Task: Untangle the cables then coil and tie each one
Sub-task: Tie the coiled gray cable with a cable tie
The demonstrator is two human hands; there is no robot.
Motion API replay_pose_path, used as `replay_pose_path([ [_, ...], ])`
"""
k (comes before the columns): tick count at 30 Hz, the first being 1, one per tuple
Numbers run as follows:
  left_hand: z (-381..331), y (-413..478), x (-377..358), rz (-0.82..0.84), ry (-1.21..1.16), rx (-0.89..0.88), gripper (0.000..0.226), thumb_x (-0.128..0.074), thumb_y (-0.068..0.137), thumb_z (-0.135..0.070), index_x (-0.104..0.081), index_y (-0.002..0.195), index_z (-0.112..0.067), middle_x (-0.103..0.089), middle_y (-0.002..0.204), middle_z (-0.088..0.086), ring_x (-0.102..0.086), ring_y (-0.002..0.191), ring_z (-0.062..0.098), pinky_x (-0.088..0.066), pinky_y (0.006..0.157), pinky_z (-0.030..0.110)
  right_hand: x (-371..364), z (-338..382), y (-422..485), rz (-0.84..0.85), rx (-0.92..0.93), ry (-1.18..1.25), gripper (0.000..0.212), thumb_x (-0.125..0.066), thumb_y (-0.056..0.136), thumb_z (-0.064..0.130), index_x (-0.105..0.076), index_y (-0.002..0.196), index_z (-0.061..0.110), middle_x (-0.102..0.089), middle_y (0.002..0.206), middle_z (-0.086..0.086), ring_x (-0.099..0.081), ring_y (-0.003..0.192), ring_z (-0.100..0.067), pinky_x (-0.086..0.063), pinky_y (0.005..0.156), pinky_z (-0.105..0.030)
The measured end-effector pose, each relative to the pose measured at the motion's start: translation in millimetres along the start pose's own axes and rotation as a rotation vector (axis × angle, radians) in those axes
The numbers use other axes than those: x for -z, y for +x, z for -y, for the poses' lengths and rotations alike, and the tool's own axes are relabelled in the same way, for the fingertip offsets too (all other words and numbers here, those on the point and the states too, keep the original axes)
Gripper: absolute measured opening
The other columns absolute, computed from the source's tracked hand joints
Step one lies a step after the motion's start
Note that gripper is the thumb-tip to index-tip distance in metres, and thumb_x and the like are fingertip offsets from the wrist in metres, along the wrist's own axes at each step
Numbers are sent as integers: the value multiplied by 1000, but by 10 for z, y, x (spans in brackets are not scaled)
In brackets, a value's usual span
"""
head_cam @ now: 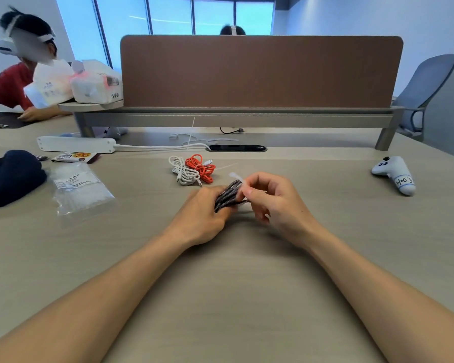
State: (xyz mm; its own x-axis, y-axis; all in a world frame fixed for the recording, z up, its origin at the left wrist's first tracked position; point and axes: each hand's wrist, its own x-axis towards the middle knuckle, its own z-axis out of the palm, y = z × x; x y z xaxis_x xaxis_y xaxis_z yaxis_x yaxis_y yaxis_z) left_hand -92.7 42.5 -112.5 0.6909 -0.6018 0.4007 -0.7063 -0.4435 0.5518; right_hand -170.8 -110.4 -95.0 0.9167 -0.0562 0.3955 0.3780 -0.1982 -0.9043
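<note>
Right hand [270, 197]: thumb and forefinger pinched shut on a white zip tie [237, 178], remaining fingers curled loosely beneath. Tie end projected up and away from the fingertips, across the top of the grey braided cable [227, 196].

Left hand [203, 214]: fingers closed around the grey braided cable, gripping it as a tight coiled bundle, bundle resting low over the desk [220, 297]. Hands close together, touching the same bundle from opposite sides.

Just beyond the grey braided cable: white cable [184, 172] and orange cable [201, 167], each bunched in a loose coil, lying side by side and touching. Whether either was tied could not be told.

Left of the grey braided cable: clear bag [80, 188] of zip ties flat on the desk, dark cap [11, 176] further left. Beyond and left: white power strip [76, 144]. Well to the right of the grey braided cable: white controller [395, 174].
</note>
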Motion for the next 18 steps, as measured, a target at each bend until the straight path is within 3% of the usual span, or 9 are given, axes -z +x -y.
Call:
replay_pose_path([
  [6, 4, -8, -10, -37, 35, -53, 10, -62, 86, -19, -61, 88, -28, -67, 81, -6, -62, 79, 17, -46, 69, 30, -28, 7, -7, 64, -50, -17, 22, -51, 97, 16, -60, 78, 14, -50, 56, -6, -34, 38, -13, -28, 36, -20],
  [9, 18, -7, -9, -47, 68, -70, 13, -60, 85, -17, -57, 86, -30, -67, 83, -5, -62, 83, 21, -47, 71, 33, -25, 10, -9, 100, -50, 9, 21, -48, 98, 13, -57, 80, 9, -56, 61, -5, -35, 37, -11, -28, 35, -19],
  [11, 31, -6, -3, -67, 81, -70, 13, -59, 84, -18, -61, 95, -25, -70, 90, -1, -63, 87, 23, -49, 74, 37, -25, 8, -5, 100, -65, 20, 19, -48, 98, 11, -58, 83, 8, -57, 60, -6, -35, 37, -11, -28, 35, -19],
  [18, 32, -19, -17, -124, 156, -127, 9, -58, 85, -15, -59, 93, -19, -68, 89, 6, -60, 84, 31, -41, 62, 34, -56, -14, -13, 115, -104, 9, 18, -48, 98, 8, -57, 83, 12, -58, 59, -5, -36, 37, -11, -28, 37, -20],
])
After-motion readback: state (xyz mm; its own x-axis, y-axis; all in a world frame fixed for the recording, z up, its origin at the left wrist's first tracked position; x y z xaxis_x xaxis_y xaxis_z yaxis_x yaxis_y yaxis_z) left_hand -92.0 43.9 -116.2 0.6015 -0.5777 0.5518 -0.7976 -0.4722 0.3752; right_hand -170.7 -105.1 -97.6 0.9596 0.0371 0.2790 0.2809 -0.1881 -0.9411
